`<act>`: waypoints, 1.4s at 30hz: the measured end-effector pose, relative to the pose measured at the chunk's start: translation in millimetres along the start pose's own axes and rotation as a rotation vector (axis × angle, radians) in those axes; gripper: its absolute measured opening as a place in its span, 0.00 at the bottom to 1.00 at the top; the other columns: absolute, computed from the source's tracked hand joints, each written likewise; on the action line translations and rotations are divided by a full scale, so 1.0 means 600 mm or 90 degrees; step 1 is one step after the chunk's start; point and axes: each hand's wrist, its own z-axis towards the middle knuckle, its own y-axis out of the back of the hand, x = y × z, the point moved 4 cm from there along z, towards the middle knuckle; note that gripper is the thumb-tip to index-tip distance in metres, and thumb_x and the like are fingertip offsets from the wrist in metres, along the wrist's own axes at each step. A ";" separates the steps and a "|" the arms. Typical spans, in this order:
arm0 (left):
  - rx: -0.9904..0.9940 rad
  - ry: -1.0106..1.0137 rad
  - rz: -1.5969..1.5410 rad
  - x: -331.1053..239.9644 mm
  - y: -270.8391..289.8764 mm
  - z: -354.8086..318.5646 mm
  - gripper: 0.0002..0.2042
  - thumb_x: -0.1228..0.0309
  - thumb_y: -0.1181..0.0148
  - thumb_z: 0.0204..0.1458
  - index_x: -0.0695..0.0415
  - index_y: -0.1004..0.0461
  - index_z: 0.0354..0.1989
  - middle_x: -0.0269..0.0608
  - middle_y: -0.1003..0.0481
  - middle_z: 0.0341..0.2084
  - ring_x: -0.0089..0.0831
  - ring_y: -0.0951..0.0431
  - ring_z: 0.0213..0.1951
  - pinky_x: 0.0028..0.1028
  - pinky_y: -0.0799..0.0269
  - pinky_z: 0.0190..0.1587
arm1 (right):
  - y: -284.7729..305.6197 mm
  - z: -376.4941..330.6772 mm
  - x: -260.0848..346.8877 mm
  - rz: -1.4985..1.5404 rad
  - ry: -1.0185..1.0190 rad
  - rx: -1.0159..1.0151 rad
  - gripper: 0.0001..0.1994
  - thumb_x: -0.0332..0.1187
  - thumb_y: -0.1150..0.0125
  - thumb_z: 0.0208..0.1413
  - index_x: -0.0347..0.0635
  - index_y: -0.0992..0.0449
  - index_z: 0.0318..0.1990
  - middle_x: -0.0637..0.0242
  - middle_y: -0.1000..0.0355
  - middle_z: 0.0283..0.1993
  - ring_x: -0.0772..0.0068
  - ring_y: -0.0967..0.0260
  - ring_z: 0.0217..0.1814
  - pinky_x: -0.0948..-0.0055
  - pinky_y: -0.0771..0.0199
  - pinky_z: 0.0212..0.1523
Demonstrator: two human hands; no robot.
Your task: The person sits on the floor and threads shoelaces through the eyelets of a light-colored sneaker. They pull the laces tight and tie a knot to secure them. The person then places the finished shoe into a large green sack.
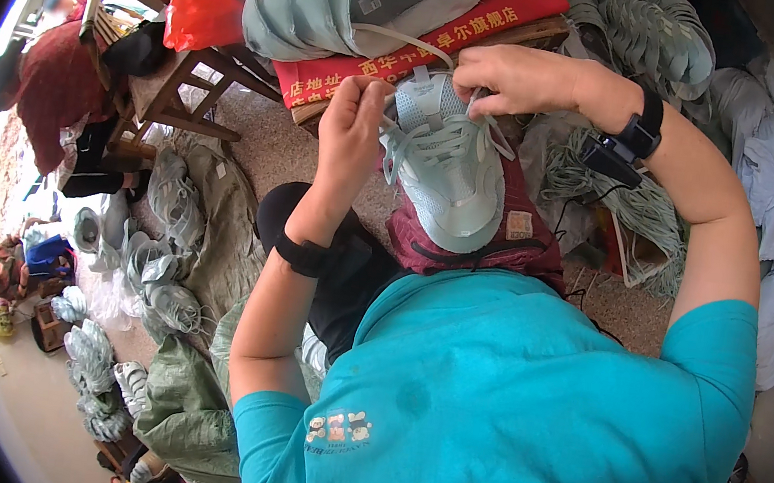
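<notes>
A pale grey-green sneaker (455, 187) rests on the dark red cloth (525, 248) over my lap, its toe toward me and its tongue standing up at the far end. Laces cross its front. My left hand (350, 128) is closed beside the tongue, fingers pinched on a shoelace at the shoe's left edge. At the right of the opening, my right hand (510, 79) pinches a shoelace between thumb and fingers. A pale lace end arcs up from near the right hand over the stacked shoe uppers (337, 7).
The stack lies on a red printed sheet (428, 46) atop a wooden bench. Bundled laces (616, 201) hang at right, beside more uppers (650, 28). Sneakers (167, 245) and a green sack (187, 400) lie on the floor at left. Other people sit farther left, near a wooden stool (189, 95).
</notes>
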 end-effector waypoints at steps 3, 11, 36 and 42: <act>0.035 0.152 -0.228 -0.037 -0.007 0.001 0.11 0.65 0.52 0.67 0.61 0.27 0.42 0.24 0.39 0.21 0.13 0.44 0.23 0.17 0.47 0.26 | 0.005 -0.008 0.001 0.012 0.023 0.010 0.12 0.33 0.33 0.50 0.38 0.28 0.38 0.61 0.33 0.40 0.59 0.29 0.42 0.63 0.29 0.42; 0.043 0.164 -0.283 -0.051 -0.020 -0.003 0.10 0.69 0.48 0.64 0.62 0.27 0.46 0.23 0.39 0.24 0.12 0.43 0.24 0.16 0.47 0.26 | 0.004 0.013 -0.011 0.027 -0.113 0.039 0.11 0.37 0.34 0.52 0.37 0.23 0.34 0.62 0.30 0.35 0.66 0.30 0.36 0.68 0.32 0.37; 0.089 -0.026 -0.406 -0.187 0.001 -0.006 0.14 0.67 0.56 0.68 0.66 0.28 0.41 0.24 0.43 0.20 0.14 0.47 0.22 0.18 0.48 0.24 | -0.026 0.118 0.074 0.742 0.044 -0.137 0.14 0.41 0.50 0.66 0.40 0.25 0.45 0.72 0.26 0.39 0.83 0.30 0.41 0.81 0.29 0.43; -0.021 -0.035 -0.461 -0.168 0.027 -0.002 0.13 0.68 0.57 0.68 0.65 0.29 0.41 0.26 0.45 0.21 0.15 0.47 0.23 0.18 0.48 0.26 | 0.011 0.063 0.142 0.180 -0.011 -0.484 0.12 0.38 0.48 0.67 0.37 0.27 0.44 0.61 0.27 0.35 0.75 0.28 0.38 0.69 0.28 0.40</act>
